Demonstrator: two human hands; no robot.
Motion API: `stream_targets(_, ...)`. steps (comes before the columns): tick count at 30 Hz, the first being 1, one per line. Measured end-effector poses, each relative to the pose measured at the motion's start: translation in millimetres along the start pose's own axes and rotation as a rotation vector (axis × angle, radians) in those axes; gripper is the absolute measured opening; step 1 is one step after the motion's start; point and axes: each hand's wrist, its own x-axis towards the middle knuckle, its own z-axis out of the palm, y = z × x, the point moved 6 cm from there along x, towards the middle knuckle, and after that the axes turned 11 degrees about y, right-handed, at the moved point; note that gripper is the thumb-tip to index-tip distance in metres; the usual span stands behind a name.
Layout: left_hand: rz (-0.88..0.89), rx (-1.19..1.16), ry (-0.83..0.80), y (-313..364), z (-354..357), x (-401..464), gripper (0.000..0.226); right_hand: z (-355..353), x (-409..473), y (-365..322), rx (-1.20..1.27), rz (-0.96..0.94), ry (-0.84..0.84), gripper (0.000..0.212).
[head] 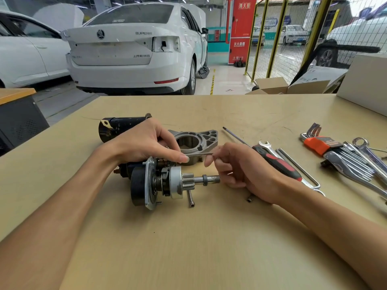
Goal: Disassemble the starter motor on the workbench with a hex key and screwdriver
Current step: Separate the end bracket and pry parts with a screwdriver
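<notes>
The starter motor lies in parts on the tan workbench. The armature assembly with pinion gear and shaft lies in front of me. Behind it sit the black motor housing and the grey aluminium nose housing. My left hand rests over the assembly's top and pinches one end of a thin hex key. My right hand pinches the key's other end, just right of the shaft tip. A red-and-black screwdriver lies right of that hand.
Two long bolts lie loose near the shaft. An orange hex key set and several wrenches spread across the right side. A grey box stands at the back right corner. White cars are parked beyond the bench.
</notes>
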Motion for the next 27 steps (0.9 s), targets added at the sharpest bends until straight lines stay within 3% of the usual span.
stream_targets(11, -0.002, 0.024, -0.022, -1, 2, 0, 0.036, -4, 2, 0, -0.055, -0.042, 0.078, 0.04)
stream_targets(18, 0.007, -0.022, 0.004, 1, 1, 0, 0.034, -11, 4, 5, -0.028, 0.04, 0.234, 0.012)
stream_targets(23, 0.017, -0.031, 0.005, 1, 0, 0, 0.028, -10, 2, 3, -0.045, 0.042, 0.198, 0.043)
stream_targets(27, 0.014, -0.013, 0.006, -1, 0, 1, 0.033, -6, 2, 2, -0.06, 0.022, 0.135, 0.053)
